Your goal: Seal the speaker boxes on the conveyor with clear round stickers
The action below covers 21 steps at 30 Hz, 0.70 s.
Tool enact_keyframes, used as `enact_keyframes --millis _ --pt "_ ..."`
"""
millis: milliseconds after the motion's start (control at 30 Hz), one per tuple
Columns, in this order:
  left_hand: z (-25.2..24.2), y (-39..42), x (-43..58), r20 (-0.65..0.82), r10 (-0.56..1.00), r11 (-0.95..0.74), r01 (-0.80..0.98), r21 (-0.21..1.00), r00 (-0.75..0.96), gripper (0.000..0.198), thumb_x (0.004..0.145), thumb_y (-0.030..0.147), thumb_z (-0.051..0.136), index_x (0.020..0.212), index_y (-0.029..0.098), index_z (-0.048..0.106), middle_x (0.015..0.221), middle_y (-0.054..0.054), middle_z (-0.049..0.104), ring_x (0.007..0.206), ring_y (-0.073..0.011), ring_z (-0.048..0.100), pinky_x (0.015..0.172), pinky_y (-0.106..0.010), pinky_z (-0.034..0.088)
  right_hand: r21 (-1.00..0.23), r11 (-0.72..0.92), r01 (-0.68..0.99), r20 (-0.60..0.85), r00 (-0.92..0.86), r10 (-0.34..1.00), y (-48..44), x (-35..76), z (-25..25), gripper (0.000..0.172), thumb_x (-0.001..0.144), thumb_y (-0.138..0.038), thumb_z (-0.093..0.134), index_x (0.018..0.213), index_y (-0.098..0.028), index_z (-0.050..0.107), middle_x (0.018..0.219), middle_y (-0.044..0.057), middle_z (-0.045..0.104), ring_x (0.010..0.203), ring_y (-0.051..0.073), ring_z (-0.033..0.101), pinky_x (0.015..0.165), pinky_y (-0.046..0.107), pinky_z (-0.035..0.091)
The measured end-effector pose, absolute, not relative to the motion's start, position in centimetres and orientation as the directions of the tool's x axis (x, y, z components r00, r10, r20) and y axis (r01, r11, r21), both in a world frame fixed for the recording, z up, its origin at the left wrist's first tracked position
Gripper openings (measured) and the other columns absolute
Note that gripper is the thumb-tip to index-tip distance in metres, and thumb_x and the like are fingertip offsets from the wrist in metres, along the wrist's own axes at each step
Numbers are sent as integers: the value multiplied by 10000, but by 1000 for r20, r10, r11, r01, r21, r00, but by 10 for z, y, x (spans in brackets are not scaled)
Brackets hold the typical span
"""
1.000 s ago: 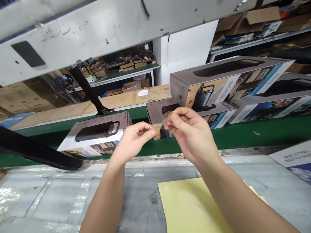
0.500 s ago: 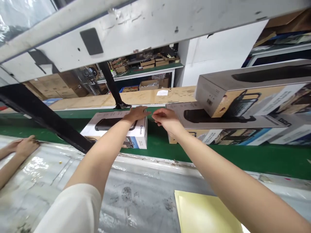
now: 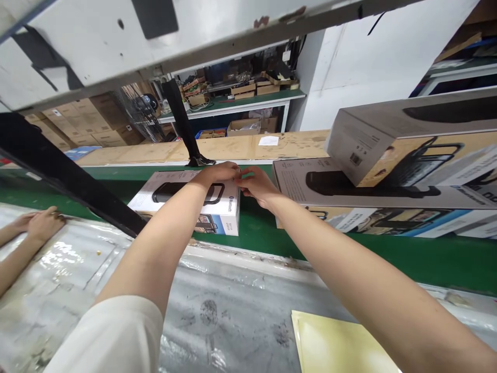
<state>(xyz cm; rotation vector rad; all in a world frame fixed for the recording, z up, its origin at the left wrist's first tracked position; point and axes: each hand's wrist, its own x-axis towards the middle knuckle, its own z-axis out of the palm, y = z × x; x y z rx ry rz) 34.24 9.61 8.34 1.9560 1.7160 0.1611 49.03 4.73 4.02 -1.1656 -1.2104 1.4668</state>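
Both my arms reach out over the green conveyor belt (image 3: 388, 254) to a white product box (image 3: 186, 199) printed with a black speaker. My left hand (image 3: 219, 172) lies on the box's far right top corner, fingers curled down on it. My right hand (image 3: 258, 186) meets it at the same corner, fingers pinched together; whatever is between them is too small to make out.
Larger grey boxes (image 3: 388, 171) are stacked on the belt to the right. A yellow sheet (image 3: 341, 347) lies on the plastic-covered bench near me. Another person's hands (image 3: 37, 225) rest on the bench at left. A black strut (image 3: 66, 176) crosses the left side.
Both hands went from a pinch close to my chest out across the belt to the white box's far corner, and have closed together on it. My view has tilted up and left.
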Motion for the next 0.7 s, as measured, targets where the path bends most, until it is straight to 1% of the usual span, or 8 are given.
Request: enact_keyframes --millis 67,200,300,400,467,567,633,700 --pt "84 95 343 -252 952 -38 880 473 176 267 733 297 654 977 221 728 1001 -43 759 899 -244 682 710 -281 495 -989 -146 -38 -138 -170 976 50 488 38 432 702 -22 841 845 -233 492 582 -79 528 532 108 503 473 234 375" --pt "85 95 341 -267 948 -19 869 495 172 261 723 299 648 952 222 747 976 -42 756 861 -239 682 694 -283 492 -984 -177 5 -175 -171 970 51 484 36 441 709 -22 817 846 -243 462 542 -91 490 495 110 468 448 232 331" --pt "84 97 337 -259 948 -30 863 505 185 266 705 299 647 940 234 754 1024 -35 755 920 -245 682 715 -278 493 -981 -191 11 -191 -155 969 48 479 35 428 721 -43 802 888 -245 463 549 -101 459 486 110 447 430 230 303" --pt "82 100 333 -246 949 -46 860 507 196 261 704 328 659 932 245 754 1085 -34 747 997 -253 673 740 -271 493 -979 -206 -14 -202 -141 969 43 472 32 427 751 -76 793 956 -244 457 593 -94 489 508 115 474 435 229 330" --pt "81 102 330 -245 949 -51 861 507 200 263 708 355 669 933 249 753 1090 -37 744 1006 -255 669 735 -271 493 -974 -221 -42 -212 -147 966 41 469 31 407 787 -96 779 977 -244 451 612 -91 508 520 115 490 450 230 369" --pt "79 104 328 -249 949 -45 862 504 195 270 712 377 679 937 248 755 1067 -43 746 984 -256 672 717 -274 497 -963 -257 -86 -239 -182 954 39 468 30 375 819 -106 773 959 -246 454 613 -91 520 524 108 504 477 228 419" --pt "79 104 327 -245 951 -41 865 500 187 278 702 373 699 942 248 760 1055 -41 748 985 -254 674 718 -269 500 -951 -291 -105 -264 -216 940 39 470 30 389 804 -103 800 936 -245 462 610 -88 537 523 105 515 486 226 434" --pt "79 104 327 -230 958 -37 872 489 170 289 688 363 718 949 248 767 1044 -38 750 987 -251 677 722 -261 504 -940 -322 -111 -286 -253 924 41 473 31 401 778 -107 836 903 -239 478 593 -80 549 509 103 511 476 225 424"
